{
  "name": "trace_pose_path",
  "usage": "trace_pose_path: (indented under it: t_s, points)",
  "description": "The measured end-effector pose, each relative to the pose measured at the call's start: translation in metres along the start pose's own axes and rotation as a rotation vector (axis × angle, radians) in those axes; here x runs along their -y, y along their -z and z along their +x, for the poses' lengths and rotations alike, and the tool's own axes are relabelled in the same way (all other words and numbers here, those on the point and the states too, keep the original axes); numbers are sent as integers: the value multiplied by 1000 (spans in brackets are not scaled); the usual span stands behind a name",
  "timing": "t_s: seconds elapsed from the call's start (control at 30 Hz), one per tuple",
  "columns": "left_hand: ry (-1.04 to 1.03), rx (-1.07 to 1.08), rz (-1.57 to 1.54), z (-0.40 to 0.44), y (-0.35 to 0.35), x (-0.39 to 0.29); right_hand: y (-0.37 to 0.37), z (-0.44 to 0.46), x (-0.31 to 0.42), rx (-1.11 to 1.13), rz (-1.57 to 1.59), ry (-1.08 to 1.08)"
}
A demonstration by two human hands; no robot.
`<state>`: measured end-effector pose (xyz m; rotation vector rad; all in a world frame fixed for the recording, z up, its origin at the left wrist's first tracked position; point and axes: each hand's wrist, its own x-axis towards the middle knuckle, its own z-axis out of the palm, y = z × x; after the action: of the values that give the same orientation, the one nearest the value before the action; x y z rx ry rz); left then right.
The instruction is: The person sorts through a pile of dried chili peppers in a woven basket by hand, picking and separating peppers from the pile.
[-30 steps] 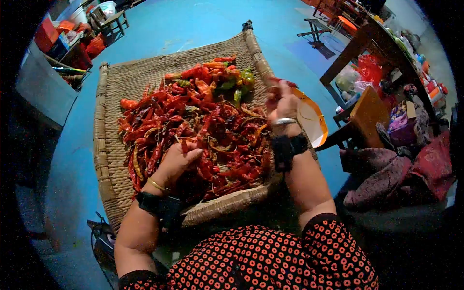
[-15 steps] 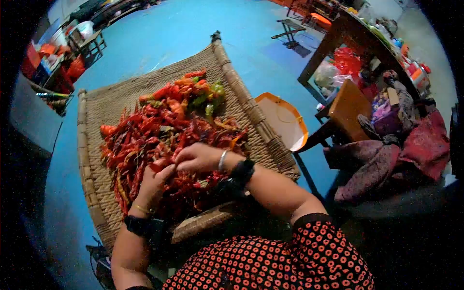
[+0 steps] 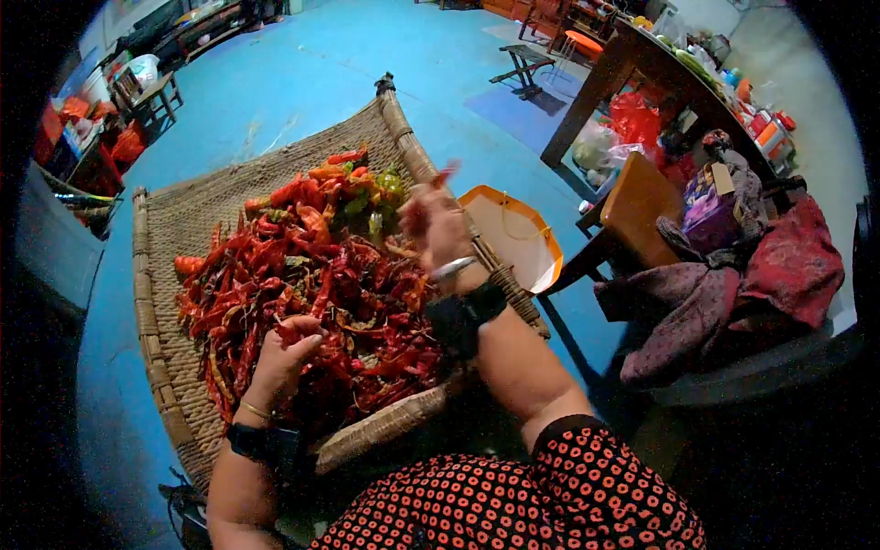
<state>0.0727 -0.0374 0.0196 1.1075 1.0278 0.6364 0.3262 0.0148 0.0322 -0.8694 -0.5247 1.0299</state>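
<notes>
A heap of red dried chili peppers (image 3: pixel 302 266) covers the middle of a woven tray with a bamboo frame (image 3: pixel 165 220). Fresher orange peppers (image 3: pixel 316 188) and green peppers (image 3: pixel 376 197) lie at its far side. My right hand (image 3: pixel 440 229), smeared by motion, is raised over the tray's right edge with a red chili pepper (image 3: pixel 445 172) sticking out from its fingers. Over the near-left part of the heap, my left hand (image 3: pixel 286 353) has thumb and forefinger curled close together; what is between them is hard to make out.
An orange-rimmed container (image 3: pixel 513 234) stands on the blue floor just right of the tray. Farther right are a wooden chair (image 3: pixel 642 211) draped with clothes and a loaded table (image 3: pixel 632 69). A small folding stool (image 3: pixel 524 66) stands beyond the tray.
My right hand has left my left hand and swung up and right with a red chili pepper. My left hand stays low over the heap. The view has shifted slightly.
</notes>
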Motion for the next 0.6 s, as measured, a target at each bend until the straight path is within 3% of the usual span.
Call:
trace_pose_path:
  t_s: [0.03, 0.07, 0.1, 0.23, 0.3, 0.37, 0.43, 0.47, 0.5, 0.57, 0.6]
  points:
    - [-2, 3, -1, -1, -2, -1, 14, 17, 3, -169, -171, 100]
    - [8, -17, 29, -1, -4, -3, 30, 22, 1, -232, 182, 59]
    - [18, -39, 59, -2, -5, -3, 34, 17, 15, -234, 330, 66]
    - [45, -11, 41, 2, -1, 7, 55, 30, 10, -363, 465, -23]
    - [-15, -7, -89, 8, 3, 18, 51, 32, -4, -189, 303, -141]
    - [-19, -24, -35, 7, 2, 17, 29, 21, -11, 96, 58, -91]
    - [-26, -46, 22, 5, 2, 12, 6, -2, -11, 411, -484, -281]
    - [-38, -63, -10, 4, 1, 10, -3, -14, -15, 651, -701, -195]
    - [-50, -79, -44, 4, 1, 9, 2, -15, -42, 912, -930, 202]
    - [-70, -62, 1, 6, 3, 11, -20, -42, -31, 1079, -1034, -53]
    - [-89, -47, 46, 6, 4, 13, -22, -47, -43, 1106, -966, 74]
